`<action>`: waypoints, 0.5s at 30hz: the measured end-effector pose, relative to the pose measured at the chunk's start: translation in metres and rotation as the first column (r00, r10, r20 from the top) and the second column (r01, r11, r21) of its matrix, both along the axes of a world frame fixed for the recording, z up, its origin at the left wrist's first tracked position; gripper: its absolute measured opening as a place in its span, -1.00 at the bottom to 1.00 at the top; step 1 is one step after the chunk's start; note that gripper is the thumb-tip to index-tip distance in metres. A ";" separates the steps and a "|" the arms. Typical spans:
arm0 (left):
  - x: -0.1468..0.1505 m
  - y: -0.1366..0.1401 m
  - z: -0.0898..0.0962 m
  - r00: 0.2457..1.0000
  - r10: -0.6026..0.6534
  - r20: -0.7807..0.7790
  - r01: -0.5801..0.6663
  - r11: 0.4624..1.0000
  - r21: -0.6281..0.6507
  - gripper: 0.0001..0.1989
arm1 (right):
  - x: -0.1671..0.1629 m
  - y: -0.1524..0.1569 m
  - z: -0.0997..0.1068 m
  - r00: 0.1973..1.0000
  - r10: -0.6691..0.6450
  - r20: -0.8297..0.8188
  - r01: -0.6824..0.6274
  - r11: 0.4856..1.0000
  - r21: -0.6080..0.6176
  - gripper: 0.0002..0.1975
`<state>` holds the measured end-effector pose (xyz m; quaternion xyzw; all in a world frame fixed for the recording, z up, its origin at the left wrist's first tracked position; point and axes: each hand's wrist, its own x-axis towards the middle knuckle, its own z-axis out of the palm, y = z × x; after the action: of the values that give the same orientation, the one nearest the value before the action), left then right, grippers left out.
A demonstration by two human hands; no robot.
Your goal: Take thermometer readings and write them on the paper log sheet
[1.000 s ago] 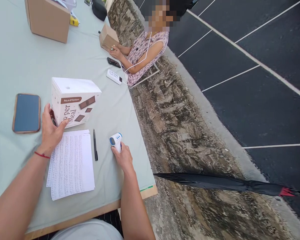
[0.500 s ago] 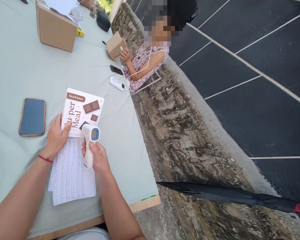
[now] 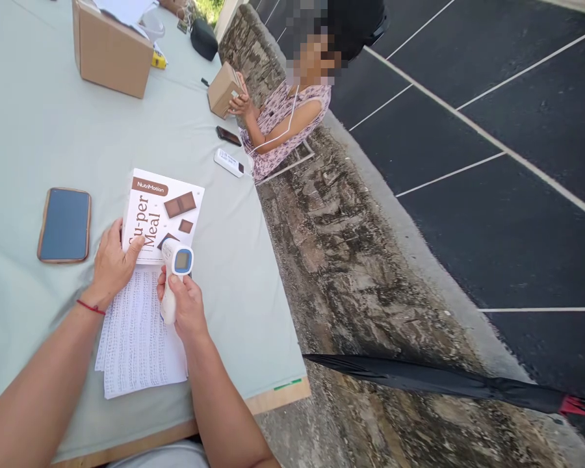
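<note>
My left hand [image 3: 116,260] grips the left side of a white box [image 3: 158,214] printed "NutriMotion" with chocolate pieces, its thumb on the front. Wrapped in my right hand [image 3: 188,302] is a white handheld infrared thermometer [image 3: 169,296], its blue-framed screen [image 3: 182,260] facing me. The thermometer's head overlaps the box's lower right corner. Beneath both lie sheets of paper [image 3: 136,351] covered in small printed rows, partly hidden by the box and my right hand.
A phone [image 3: 65,225] lies left of my left hand. Farther off stand a large cardboard box [image 3: 112,52] and a black case [image 3: 203,39]. Across the table, a person holds a small carton [image 3: 223,91], near a dark device [image 3: 228,136] and a white device [image 3: 229,162]. The table edge runs along the right.
My right hand has shifted slightly left and the thermometer has turned a little. The other person has turned the small carton and moved a hand lower on it.
</note>
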<state>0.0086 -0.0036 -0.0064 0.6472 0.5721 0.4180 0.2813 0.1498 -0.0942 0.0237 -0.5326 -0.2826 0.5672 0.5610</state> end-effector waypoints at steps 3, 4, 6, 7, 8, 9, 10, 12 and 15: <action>0.000 0.000 -0.002 1.000 0.010 0.001 -0.010 1.000 -0.009 -0.24 | 0.001 0.000 0.001 1.000 -0.002 -0.001 0.002 1.000 -0.001 -0.50; 0.000 0.000 -0.002 1.000 0.011 0.005 -0.011 1.000 -0.008 -0.24 | 0.002 0.000 0.001 1.000 0.003 -0.007 -0.003 1.000 0.001 -0.50; 0.000 0.000 -0.002 1.000 0.007 0.013 -0.007 1.000 -0.006 -0.24 | 0.002 0.001 0.001 1.000 0.015 -0.010 -0.015 1.000 0.009 -0.50; 0.000 0.000 -0.001 1.000 0.005 0.015 -0.005 1.000 -0.006 -0.25 | 0.002 0.001 0.001 1.000 0.018 -0.005 -0.018 1.000 0.012 -0.51; 0.000 0.000 -0.001 1.000 0.004 0.016 -0.004 1.000 -0.007 -0.26 | 0.002 0.001 0.000 1.000 0.018 0.003 -0.018 1.000 0.013 -0.51; 0.000 0.000 0.000 1.000 0.003 0.016 -0.003 1.000 -0.009 -0.27 | 0.002 0.001 -0.001 1.000 0.014 0.011 -0.014 1.000 0.013 -0.51; 0.000 0.000 0.001 1.000 0.001 0.018 -0.001 1.000 -0.014 -0.28 | 0.001 0.001 -0.001 1.000 0.009 0.017 -0.010 1.000 0.012 -0.51; -0.001 -0.001 0.002 1.000 0.002 0.020 -0.001 0.999 -0.032 -0.30 | 0.001 0.001 -0.002 1.000 0.008 0.018 -0.008 1.000 0.012 -0.50; -0.001 -0.001 0.003 1.000 0.003 -0.004 -0.004 0.998 -0.064 -0.23 | 0.002 -0.001 0.002 0.999 0.030 0.022 -0.031 0.999 0.015 -0.51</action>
<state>0.0078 -0.0043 -0.0031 0.6375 0.5868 0.3988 0.3003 0.1519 -0.0949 0.0255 -0.5298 -0.3011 0.5678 0.5534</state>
